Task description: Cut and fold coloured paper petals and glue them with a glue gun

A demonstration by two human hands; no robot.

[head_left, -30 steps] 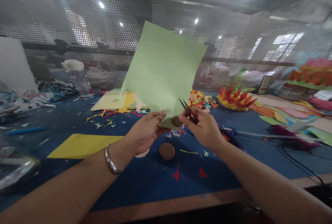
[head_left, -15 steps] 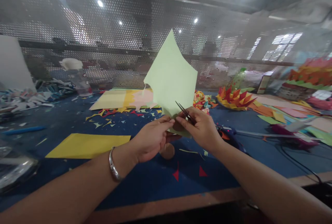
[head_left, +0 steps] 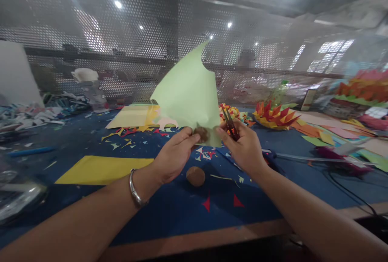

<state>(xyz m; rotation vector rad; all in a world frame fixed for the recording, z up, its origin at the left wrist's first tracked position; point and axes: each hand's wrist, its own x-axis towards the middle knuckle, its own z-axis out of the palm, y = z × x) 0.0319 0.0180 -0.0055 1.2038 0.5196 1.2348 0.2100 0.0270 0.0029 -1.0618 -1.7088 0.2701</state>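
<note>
My left hand (head_left: 176,152) pinches the lower edge of a pale green paper sheet (head_left: 189,90). Its thumb lies by a small brown disc (head_left: 201,134) at the sheet's bottom. The sheet stands up, curled, with curved bites cut from its edges. In my right hand (head_left: 245,145) is a dark, pointed pair of scissors (head_left: 230,124), blades upward; the handles are mostly hidden. Thumb and fingers of that hand are at the sheet's lower right corner; whether they grip it, I cannot tell. Below the hands a second brown disc (head_left: 195,176) lies on the blue table (head_left: 169,217).
Yellow paper (head_left: 104,170) lies at left, near a blue pen (head_left: 32,151). Paper scraps (head_left: 130,140) are scattered beyond. A red-and-yellow paper flower (head_left: 274,115), a glue gun (head_left: 342,161) and coloured sheets are at right. A perforated screen (head_left: 136,47) stands behind.
The green sheet has swung left and turned, its bottom disc now showing. My right hand has moved slightly right, its scissors pointing more upright. The disc on the table is more exposed.
</note>
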